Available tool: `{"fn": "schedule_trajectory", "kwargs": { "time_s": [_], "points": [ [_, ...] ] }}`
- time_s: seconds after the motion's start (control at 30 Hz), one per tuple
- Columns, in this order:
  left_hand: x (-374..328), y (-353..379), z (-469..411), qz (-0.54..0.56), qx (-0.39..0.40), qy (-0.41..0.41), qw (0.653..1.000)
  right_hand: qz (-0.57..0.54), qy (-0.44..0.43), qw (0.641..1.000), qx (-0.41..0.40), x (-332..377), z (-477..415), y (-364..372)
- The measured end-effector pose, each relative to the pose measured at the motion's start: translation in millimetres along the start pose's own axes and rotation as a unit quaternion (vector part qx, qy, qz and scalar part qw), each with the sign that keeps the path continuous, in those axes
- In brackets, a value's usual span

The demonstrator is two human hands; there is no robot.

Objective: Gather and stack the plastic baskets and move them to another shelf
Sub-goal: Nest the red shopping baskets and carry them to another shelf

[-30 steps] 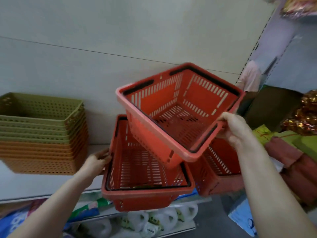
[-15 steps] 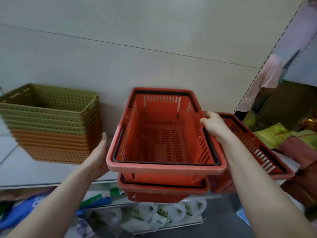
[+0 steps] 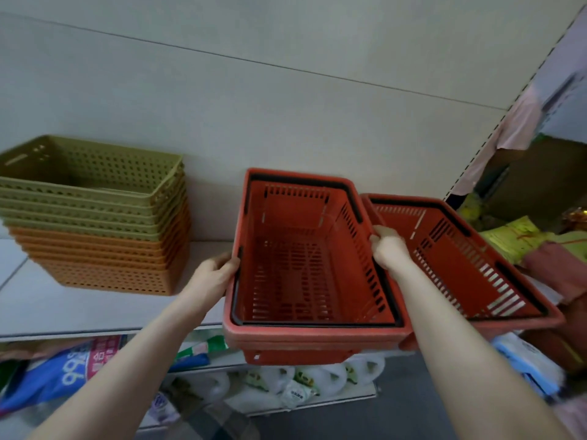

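Observation:
A red basket [image 3: 305, 258] with black handles sits nested inside another red basket; only the lower one's rim [image 3: 295, 347] shows beneath it, at the shelf's front edge. My left hand [image 3: 216, 274] grips the stack's left rim. My right hand [image 3: 386, 247] grips its right rim. A third red basket [image 3: 460, 262] lies tilted just to the right, touching the stack. At the left of the shelf stands a tall nested pile of green baskets [image 3: 92, 185] over orange ones [image 3: 104, 265].
The white shelf [image 3: 79, 306] has a pale back wall behind it. Below it hang packaged goods and white bags [image 3: 301, 382]. Yellow, green and red packages [image 3: 540, 246] crowd the right side. A person in pink [image 3: 514, 128] stands far right.
The basket held up and tilted in my right hand came down and now sits fully nested in the lower red basket. My left hand moved from beside the basket onto the left rim.

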State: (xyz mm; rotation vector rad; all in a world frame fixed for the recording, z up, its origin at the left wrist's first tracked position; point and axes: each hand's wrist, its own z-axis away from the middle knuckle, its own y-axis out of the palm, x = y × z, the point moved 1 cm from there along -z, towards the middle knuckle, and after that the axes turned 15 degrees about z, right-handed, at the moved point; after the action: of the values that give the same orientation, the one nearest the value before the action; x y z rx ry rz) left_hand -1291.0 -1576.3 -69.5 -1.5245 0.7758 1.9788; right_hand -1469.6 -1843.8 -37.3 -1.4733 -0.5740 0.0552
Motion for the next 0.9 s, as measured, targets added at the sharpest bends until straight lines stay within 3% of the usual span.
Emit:
{"fn": "schedule_trajectory", "kwargs": {
  "time_s": [0.17, 0.27, 0.37, 0.43, 0.53, 0.6, 0.7, 0.77, 0.9],
  "points": [
    [0, -5, 1, -0.039, -0.002, 0.012, 0.999, -0.009, -0.010, 1.000, 0.011, 3, -7, 10],
    [-3, -4, -2, -0.140, 0.011, 0.009, 0.990, -0.021, -0.027, 0.999, 0.033, -3, -9, 9],
    [-19, 11, -8, -0.342, -0.028, 0.115, 0.932, -0.056, -0.041, 0.997, 0.033, -25, -13, -2],
    [-36, 36, -11, -0.352, -0.040, 0.215, 0.910, -0.054, -0.017, 0.998, -0.005, -50, -24, -18],
    [-58, 104, -20, -0.304, 0.019, 0.298, 0.905, 0.021, 0.031, 0.996, -0.079, -101, -52, -56],
    [-66, 168, -33, -0.268, 0.092, 0.260, 0.923, 0.059, 0.070, 0.990, -0.104, -144, -79, -77],
    [-45, 262, -69, -0.252, 0.196, 0.090, 0.943, 0.106, 0.127, 0.984, -0.071, -197, -112, -98],
    [-26, 304, -93, -0.227, 0.207, -0.002, 0.952, 0.122, 0.162, 0.979, -0.031, -210, -121, -111],
    [1, 344, -121, -0.289, 0.188, -0.096, 0.934, 0.232, 0.146, 0.951, 0.144, -233, -131, -100]
  ]
}}
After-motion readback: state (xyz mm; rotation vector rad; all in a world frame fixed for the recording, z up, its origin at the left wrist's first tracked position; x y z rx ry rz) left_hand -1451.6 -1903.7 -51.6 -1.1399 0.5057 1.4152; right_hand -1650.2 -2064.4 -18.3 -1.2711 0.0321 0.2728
